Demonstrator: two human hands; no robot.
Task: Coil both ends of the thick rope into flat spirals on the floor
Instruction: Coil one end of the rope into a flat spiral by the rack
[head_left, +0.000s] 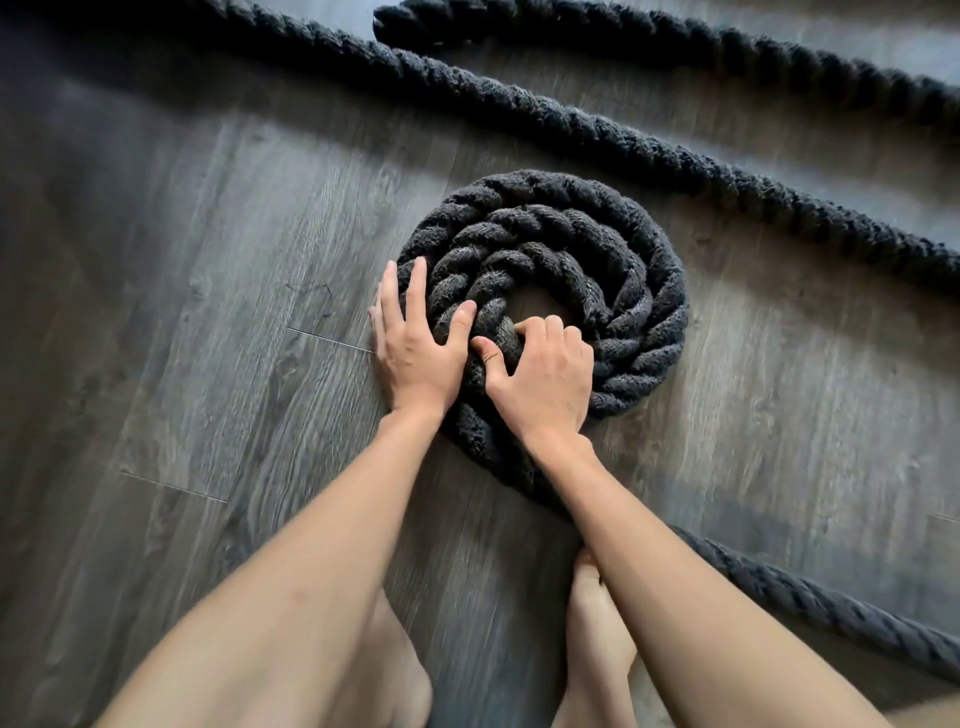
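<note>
grey wood-plank floor (208, 260); black rope (571, 130) coiled, loose lengths beyond.

I'm watching the left grip (415, 353) pressing flat against the rope spiral (623, 270) on the floor (182, 312), while the right grip (545, 374) is curling around its innermost turn.
</note>
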